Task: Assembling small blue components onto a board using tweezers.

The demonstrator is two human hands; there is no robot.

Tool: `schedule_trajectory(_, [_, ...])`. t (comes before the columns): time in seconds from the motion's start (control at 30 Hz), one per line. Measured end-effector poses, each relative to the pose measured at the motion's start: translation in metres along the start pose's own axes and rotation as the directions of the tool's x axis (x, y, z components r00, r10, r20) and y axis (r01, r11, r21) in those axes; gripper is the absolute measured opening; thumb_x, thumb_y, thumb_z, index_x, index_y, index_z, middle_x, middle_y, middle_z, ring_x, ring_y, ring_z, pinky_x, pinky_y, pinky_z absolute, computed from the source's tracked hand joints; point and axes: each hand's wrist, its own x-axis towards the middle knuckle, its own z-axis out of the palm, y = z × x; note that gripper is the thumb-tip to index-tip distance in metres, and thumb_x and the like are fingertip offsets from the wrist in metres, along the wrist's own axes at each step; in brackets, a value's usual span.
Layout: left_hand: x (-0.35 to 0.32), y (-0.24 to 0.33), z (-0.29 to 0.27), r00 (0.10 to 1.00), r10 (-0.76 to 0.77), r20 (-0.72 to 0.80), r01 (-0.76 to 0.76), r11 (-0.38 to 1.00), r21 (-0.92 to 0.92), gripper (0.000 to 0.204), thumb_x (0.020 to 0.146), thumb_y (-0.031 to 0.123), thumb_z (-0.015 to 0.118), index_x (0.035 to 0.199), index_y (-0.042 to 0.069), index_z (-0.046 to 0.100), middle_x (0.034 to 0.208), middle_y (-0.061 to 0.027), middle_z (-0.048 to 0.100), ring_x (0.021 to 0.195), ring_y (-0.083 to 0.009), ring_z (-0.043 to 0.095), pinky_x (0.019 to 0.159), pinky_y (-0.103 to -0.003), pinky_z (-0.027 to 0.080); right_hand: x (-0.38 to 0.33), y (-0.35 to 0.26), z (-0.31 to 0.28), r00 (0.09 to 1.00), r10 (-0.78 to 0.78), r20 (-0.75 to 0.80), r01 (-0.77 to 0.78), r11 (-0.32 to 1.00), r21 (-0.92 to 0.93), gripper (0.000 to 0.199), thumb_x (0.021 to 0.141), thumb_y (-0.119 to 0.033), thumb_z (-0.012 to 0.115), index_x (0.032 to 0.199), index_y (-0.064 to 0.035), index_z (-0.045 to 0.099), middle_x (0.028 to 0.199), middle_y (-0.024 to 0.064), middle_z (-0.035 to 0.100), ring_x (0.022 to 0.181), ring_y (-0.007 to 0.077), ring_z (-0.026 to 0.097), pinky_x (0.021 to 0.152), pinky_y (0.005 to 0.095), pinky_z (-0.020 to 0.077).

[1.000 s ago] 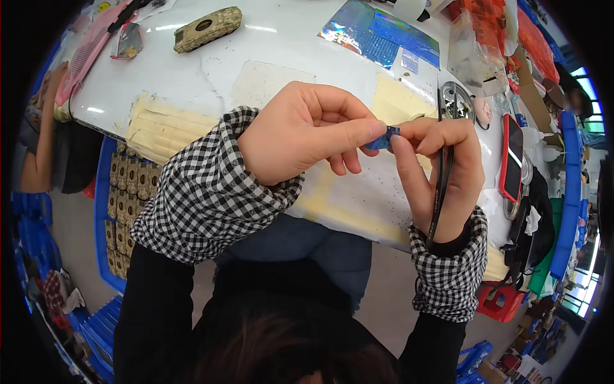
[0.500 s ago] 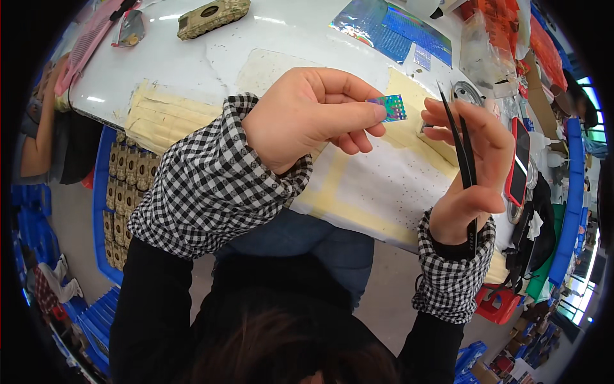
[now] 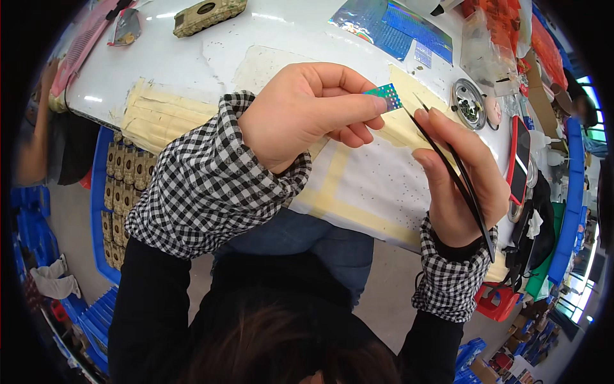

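My left hand pinches a small shiny rainbow-coloured sticker sheet between thumb and forefinger, above the table. Opposite it, my right hand grips a pair of black tweezers. The tweezer tips are slightly apart, just beside the sheet's lower right corner; whether they touch it I cannot tell. Below both hands lies a white paper dotted with tiny dark specks and edged with yellowish tape. A round metal dish with small dark bits stands beyond my right hand.
A camouflage-patterned toy tank sits at the far left. Larger shiny blue sheets lie at the back. A red-edged phone is on the right. At left, a blue crate holds several similar toys; another person's arm is nearby.
My right hand has closed around the tweezers and swung their tips left and down toward the sticker sheet. My left hand has moved slightly up and tilted the sheet.
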Motion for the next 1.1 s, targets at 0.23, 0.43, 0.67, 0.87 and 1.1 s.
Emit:
schedule_trajectory(0.23, [-0.001,0.002,0.000,0.999,-0.029,-0.013,0.029,0.999,-0.028,0.022,0.087,0.020,0.062,0.096,0.000,0.062,0.084,-0.0083,0.066,0.067,-0.0072,0.062,0.061,-0.018,0.050,0.000,0.000,0.008,0.997,0.036,-0.072,-0.035,0.999,0.010,0.031,0.074,-0.003,0.072,0.104,0.0008,0.063,0.094,0.0136,0.067,0.086,0.0206,0.065,0.076,0.0277,0.0494])
schedule_trajectory(0.43, [-0.001,0.001,-0.001,0.999,-0.033,0.004,0.033,0.999,-0.039,0.021,0.087,0.019,0.062,0.097,0.000,0.062,0.085,-0.0084,0.066,0.068,-0.0070,0.061,0.062,-0.018,0.050,0.002,0.003,0.010,0.997,-0.036,-0.064,0.035,0.999,-0.017,0.029,0.074,-0.001,0.071,0.102,0.0008,0.063,0.091,0.0132,0.067,0.081,0.0218,0.066,0.072,0.0278,0.0505])
schedule_trajectory(0.67, [-0.001,0.000,-0.002,0.999,-0.034,0.029,0.035,0.998,-0.047,0.021,0.087,0.017,0.062,0.099,-0.001,0.061,0.086,-0.0087,0.066,0.069,-0.0069,0.061,0.063,-0.018,0.050,0.004,0.004,0.010,0.994,-0.089,-0.060,0.086,0.995,-0.049,0.028,0.074,0.001,0.070,0.100,0.0021,0.062,0.088,0.0141,0.066,0.077,0.0220,0.065,0.069,0.0274,0.0502])
schedule_trajectory(0.87, [-0.001,0.002,-0.002,0.998,-0.045,0.038,0.047,0.998,-0.042,0.021,0.087,0.017,0.061,0.100,0.000,0.061,0.087,-0.0086,0.066,0.069,-0.0072,0.061,0.063,-0.018,0.050,0.004,0.005,0.012,0.992,-0.107,-0.071,0.103,0.993,-0.052,0.026,0.074,0.001,0.070,0.099,0.0022,0.062,0.088,0.0140,0.066,0.076,0.0221,0.065,0.067,0.0274,0.0502])
schedule_trajectory(1.1, [0.000,0.000,-0.002,0.997,-0.054,0.048,0.057,0.997,-0.052,0.022,0.087,0.017,0.061,0.100,0.000,0.061,0.087,-0.0082,0.066,0.070,-0.0070,0.061,0.064,-0.018,0.050,0.004,0.007,0.012,0.992,-0.104,-0.069,0.100,0.993,-0.058,0.026,0.074,0.000,0.070,0.099,0.0021,0.062,0.087,0.0138,0.066,0.076,0.0221,0.065,0.067,0.0272,0.0501])
